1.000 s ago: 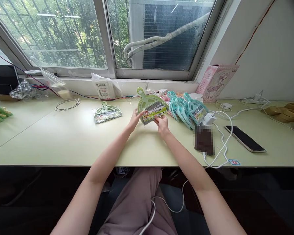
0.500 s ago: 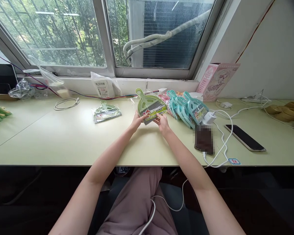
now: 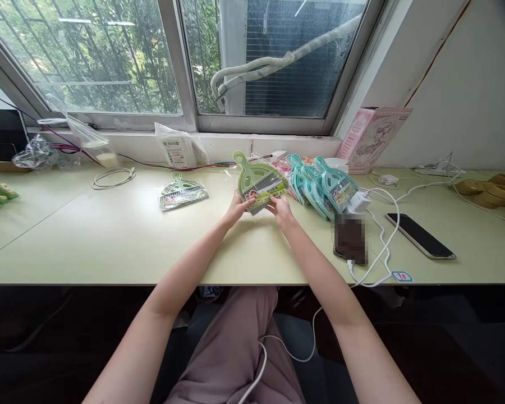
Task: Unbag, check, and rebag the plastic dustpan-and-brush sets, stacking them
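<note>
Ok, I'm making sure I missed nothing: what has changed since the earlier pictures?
The left hand has shifted its thumb slightly lower at the label of the held green dustpan. Nothing was let go. The right hand still holds it; the teal dustpans and black-screened phone stayed put.

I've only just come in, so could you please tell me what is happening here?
The left hand and right hand hold a green plastic dustpan-and-brush set with a label over the pale table. A similar green set in clear wrapping lies to the left; turquoise plastic dustpans are heaped to the right.
</note>
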`<state>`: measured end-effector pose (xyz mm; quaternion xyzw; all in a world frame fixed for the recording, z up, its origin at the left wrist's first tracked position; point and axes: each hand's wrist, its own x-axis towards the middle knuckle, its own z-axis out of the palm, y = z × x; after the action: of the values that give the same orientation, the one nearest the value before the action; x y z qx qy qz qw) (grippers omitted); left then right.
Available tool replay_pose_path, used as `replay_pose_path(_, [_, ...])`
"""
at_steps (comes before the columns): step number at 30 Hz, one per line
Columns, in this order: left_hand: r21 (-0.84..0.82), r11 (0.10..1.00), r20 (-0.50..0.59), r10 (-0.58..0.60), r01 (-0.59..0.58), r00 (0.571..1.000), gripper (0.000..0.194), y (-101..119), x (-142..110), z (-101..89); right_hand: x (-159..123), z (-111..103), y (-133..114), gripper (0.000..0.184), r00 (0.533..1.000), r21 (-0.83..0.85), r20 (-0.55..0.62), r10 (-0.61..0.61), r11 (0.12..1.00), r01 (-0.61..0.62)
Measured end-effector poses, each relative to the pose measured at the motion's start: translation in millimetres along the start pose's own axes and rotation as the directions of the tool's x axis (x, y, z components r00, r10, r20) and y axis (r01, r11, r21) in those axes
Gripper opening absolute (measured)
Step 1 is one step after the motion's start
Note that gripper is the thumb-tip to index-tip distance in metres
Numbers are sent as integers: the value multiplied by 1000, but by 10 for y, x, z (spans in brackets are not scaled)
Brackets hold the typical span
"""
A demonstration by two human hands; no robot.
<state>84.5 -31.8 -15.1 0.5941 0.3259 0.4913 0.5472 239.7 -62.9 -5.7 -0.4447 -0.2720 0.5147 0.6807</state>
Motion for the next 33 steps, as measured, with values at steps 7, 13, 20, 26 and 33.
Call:
replay_pose_path(7, [-1, 1000, 7, 27, -27, 1000, 75, -54, 24, -15, -18, -4, -36, 14, 1000, -36, 1, 13, 999, -13])
replay_pose_path(13, [14, 1000, 44, 21, -21, 999, 76, -7, -19, -14, -5, -45, -90, 16, 998, -54, 51, 36, 998, -33])
replay_pose_path(20, [-22, 1000, 23, 10, -9, 1000, 81, -75, 16, -5, -10, -39, -85, 16, 1000, -73, 13, 24, 997, -23])
replay_pose_path(26, [-25, 1000, 15, 11, -11, 1000, 81, -87, 13, 27, 34, -42, -50, 3, 998, -35, -65, 18, 999, -20])
replay_pose_path(33, [-17, 1000, 36, -16, 16, 999, 80, 13, -39, 50, 40, -47, -65, 12, 993, -21, -119, 8, 1000, -11])
